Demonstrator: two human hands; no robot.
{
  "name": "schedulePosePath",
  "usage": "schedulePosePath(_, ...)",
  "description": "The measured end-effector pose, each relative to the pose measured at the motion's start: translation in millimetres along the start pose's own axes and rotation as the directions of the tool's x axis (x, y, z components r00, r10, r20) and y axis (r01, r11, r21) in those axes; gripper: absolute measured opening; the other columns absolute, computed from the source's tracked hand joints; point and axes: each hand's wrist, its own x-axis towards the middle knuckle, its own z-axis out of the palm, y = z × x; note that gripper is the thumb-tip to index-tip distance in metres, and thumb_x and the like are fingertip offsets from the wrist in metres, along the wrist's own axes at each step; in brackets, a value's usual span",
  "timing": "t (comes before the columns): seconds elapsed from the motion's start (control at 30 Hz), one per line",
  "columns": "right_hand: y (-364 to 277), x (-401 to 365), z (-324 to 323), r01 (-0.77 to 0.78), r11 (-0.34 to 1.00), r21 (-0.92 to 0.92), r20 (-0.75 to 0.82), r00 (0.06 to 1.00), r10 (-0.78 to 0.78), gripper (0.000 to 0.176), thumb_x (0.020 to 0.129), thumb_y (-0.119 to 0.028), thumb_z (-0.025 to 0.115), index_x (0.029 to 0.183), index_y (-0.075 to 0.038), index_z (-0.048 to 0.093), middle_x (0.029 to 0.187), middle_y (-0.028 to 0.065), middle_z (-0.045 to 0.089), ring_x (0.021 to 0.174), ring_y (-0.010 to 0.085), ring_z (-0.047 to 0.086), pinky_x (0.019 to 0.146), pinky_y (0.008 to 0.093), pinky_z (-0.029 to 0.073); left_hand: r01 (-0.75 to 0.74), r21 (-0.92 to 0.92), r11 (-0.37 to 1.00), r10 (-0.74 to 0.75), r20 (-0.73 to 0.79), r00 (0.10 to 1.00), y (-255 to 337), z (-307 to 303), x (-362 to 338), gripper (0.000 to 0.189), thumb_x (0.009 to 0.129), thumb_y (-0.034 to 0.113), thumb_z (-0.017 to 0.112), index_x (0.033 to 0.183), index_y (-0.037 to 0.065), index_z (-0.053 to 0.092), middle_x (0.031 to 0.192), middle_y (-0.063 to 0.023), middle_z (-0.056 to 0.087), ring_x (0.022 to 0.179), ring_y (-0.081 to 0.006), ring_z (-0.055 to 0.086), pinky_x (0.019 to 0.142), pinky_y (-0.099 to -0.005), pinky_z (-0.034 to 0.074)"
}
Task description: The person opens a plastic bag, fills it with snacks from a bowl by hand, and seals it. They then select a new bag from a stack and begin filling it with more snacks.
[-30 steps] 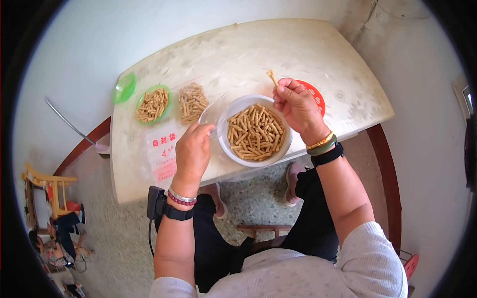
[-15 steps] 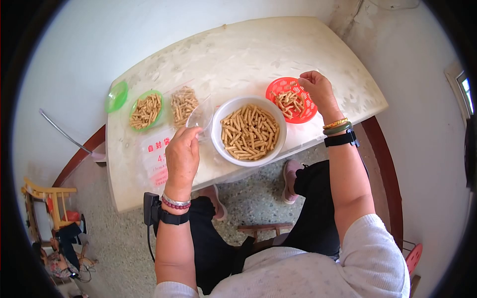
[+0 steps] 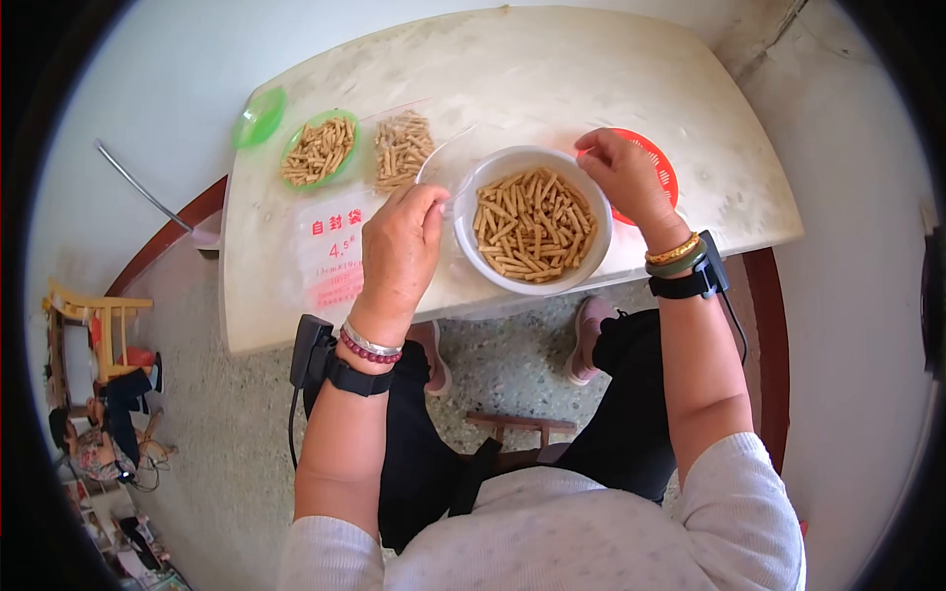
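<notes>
My left hand [image 3: 399, 251] is closed, thumb against fingers, on the edge of a clear plastic bag [image 3: 443, 158] beside the white bowl's left rim. The round white bowl [image 3: 471, 258] holds many short tan sticks [image 3: 537, 222]. At the bowl's upper right rim is my right hand [image 3: 626, 177], its fingertips pinched together; anything between them is too small or hidden to make out. Partly under that hand lies a red plastic basket [image 3: 662, 169]; its contents are mostly covered by the hand.
A green dish [image 3: 353, 163] of tan sticks, a filled clear bag [image 3: 404, 148] and a green lid-like dish [image 3: 260, 116] sit on the table's left. A printed plastic bag pack [image 3: 335, 256] lies near the front. Another person [image 3: 99, 443] is at far left, beside a wooden chair [image 3: 123, 325].
My right hand has moved left from above the red basket to the white bowl's rim. My left hand still holds the clear bag beside the bowl. The camera view has shifted.
</notes>
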Motion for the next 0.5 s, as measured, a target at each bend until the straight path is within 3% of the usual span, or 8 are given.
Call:
schedulePosePath(0.03, -5, -2, 4, 0.103, 0.976, -0.193, 0.064, 0.994, -0.092, 0.02, 0.086, -0.016, 0.062, 0.099, -0.002, 0.064, 0.078, 0.0121, 0.068, 0.071, 0.0224, 0.066, 0.065, 0.0327, 0.052, -0.007, 0.004, 1.0, 0.007, 0.002, 1.0, 1, 0, 1, 0.014, 0.081, -0.002, 0.061, 0.093, 0.005, 0.064, 0.088, -0.0113, 0.064, 0.077, -0.0308, 0.064, 0.066, -0.0373, 0.05)
schedulePosePath(0.07, -11, -5, 8, 0.117, 0.968, -0.221, 0.08, 0.992, -0.101, 0.016, 0.082, -0.015, 0.062, 0.092, -0.003, 0.066, 0.078, 0.0159, 0.068, 0.073, 0.0307, 0.066, 0.068, 0.039, 0.052, -0.004, 0.003, 1.0, 0.004, 0.001, 1.0, 1, 0, 2, 0.014, 0.081, -0.002, 0.061, 0.093, 0.005, 0.064, 0.088, -0.0113, 0.064, 0.077, -0.0308, 0.064, 0.066, -0.0373, 0.05)
schedulePosePath(0.17, -10, -9, 16, 0.16, 0.931, -0.327, 0.21, 0.973, -0.093, 0.012, 0.083, -0.011, 0.063, 0.09, -0.002, 0.066, 0.075, 0.0135, 0.067, 0.071, 0.0233, 0.066, 0.066, 0.033, 0.051, -0.018, -0.015, 1.0, 0.017, -0.04, 0.999, 2, -3, 3, 0.011, 0.081, -0.001, 0.062, 0.091, 0.005, 0.065, 0.087, -0.0099, 0.063, 0.074, -0.0287, 0.063, 0.064, -0.0358, 0.05)
schedulePosePath(0.3, -8, -15, 25, 0.14, 0.87, -0.472, 0.32, 0.947, 0.021, 0.012, 0.081, -0.016, 0.064, 0.084, -0.005, 0.067, 0.075, 0.0129, 0.068, 0.073, 0.0296, 0.066, 0.067, 0.038, 0.051, -0.052, -0.021, 0.998, 0.05, -0.087, 0.995, 6, -5, 4, 0.009, 0.082, 0.001, 0.063, 0.089, 0.005, 0.066, 0.086, -0.0082, 0.062, 0.072, -0.0263, 0.063, 0.062, -0.0343, 0.05)
schedulePosePath(0.4, -14, -25, 34, 0.097, 0.795, -0.599, 0.314, 0.941, 0.122, 0.013, 0.081, -0.021, 0.063, 0.082, -0.008, 0.067, 0.076, 0.0121, 0.067, 0.074, 0.0315, 0.066, 0.068, 0.0402, 0.052, -0.066, -0.026, 0.997, 0.063, -0.105, 0.992, 5, -4, 3, 0.009, 0.082, 0.001, 0.063, 0.09, 0.005, 0.066, 0.087, -0.0079, 0.061, 0.071, -0.0262, 0.063, 0.062, -0.0343, 0.05)
schedulePosePath(0.5, -17, -31, 43, 0.108, 0.746, -0.657, 0.302, 0.945, 0.129, 0.015, 0.081, -0.024, 0.064, 0.081, -0.01, 0.068, 0.076, 0.0117, 0.067, 0.075, 0.031, 0.066, 0.069, 0.0409, 0.052, -0.081, -0.026, 0.996, 0.078, -0.115, 0.99, 5, -4, 3, 0.01, 0.081, 0.0, 0.063, 0.09, 0.005, 0.066, 0.086, -0.0081, 0.061, 0.072, -0.0268, 0.063, 0.062, -0.0348, 0.05)
